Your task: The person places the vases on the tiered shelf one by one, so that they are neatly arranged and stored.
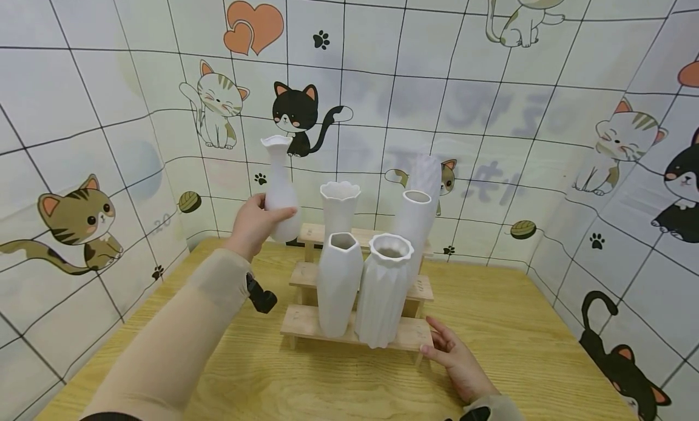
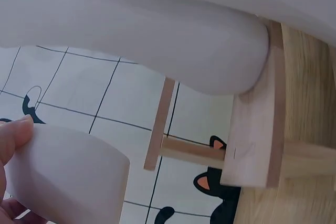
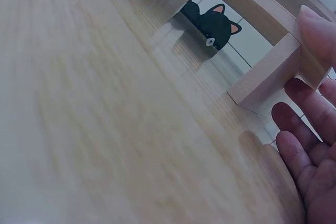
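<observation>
My left hand (image 1: 255,224) grips a white vase (image 1: 280,184) with a narrow neck and a wavy flared rim, thumb across its lower body. This vase is upright, just left of the top step of a wooden three-step stand (image 1: 303,319). In the left wrist view, the held vase's base (image 2: 79,174) shows apart from the stand. At the stand's front right corner, my right hand (image 1: 455,357) pinches the end of the lowest step; the right wrist view shows the thumb (image 3: 315,30) on the board and fingers around its leg (image 3: 268,72).
On the lowest step stand a white vase with an angular mouth (image 1: 340,287) and a pleated one (image 1: 384,299). Behind them rise a scalloped-rim vase (image 1: 340,204), a round-mouthed vase (image 1: 416,221) and a textured vase (image 1: 426,173). Cat-print walls (image 1: 371,45) enclose the wooden table (image 1: 491,312).
</observation>
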`<state>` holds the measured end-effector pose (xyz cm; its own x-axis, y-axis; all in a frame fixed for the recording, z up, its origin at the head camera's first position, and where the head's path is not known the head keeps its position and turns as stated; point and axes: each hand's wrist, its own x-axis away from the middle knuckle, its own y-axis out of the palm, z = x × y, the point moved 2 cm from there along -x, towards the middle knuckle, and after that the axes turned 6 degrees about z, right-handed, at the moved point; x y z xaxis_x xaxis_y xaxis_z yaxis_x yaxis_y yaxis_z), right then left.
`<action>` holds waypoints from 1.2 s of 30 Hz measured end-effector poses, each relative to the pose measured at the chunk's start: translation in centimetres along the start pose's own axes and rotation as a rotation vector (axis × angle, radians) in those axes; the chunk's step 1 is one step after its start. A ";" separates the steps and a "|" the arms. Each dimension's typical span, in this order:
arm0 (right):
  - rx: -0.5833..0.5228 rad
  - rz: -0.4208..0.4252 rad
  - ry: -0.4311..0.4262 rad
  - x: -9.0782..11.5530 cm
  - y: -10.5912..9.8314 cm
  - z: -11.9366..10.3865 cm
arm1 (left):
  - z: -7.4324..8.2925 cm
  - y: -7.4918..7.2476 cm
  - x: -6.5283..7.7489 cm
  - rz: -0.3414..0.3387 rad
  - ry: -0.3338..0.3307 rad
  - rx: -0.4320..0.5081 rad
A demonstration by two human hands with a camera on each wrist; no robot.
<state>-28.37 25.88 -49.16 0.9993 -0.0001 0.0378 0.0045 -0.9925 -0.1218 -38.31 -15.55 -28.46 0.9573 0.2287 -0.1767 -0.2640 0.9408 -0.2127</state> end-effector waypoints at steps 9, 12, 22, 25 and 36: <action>-0.006 0.001 0.001 0.1 0.1 0.0 | 1.2 2.7 -0.3 -0.027 0.011 0.009; -0.009 -0.001 0.001 0.1 0.1 0.0 | 1.4 3.4 -0.5 -0.027 0.008 0.011; -0.018 -0.011 -0.003 0.1 -0.1 0.0 | 1.9 5.3 -0.5 -0.033 0.018 -0.013; -0.019 -0.007 0.006 0.1 -0.1 0.0 | 1.9 5.7 -0.5 -0.034 0.019 -0.018; -0.003 0.009 0.019 0.3 -0.2 -0.1 | 1.7 6.8 -0.7 -0.032 0.010 -0.021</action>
<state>-28.12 26.04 -49.05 0.9984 -0.0116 0.0552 -0.0050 -0.9928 -0.1195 -40.55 -8.85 -28.21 0.9642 0.1957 -0.1791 -0.2356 0.9422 -0.2383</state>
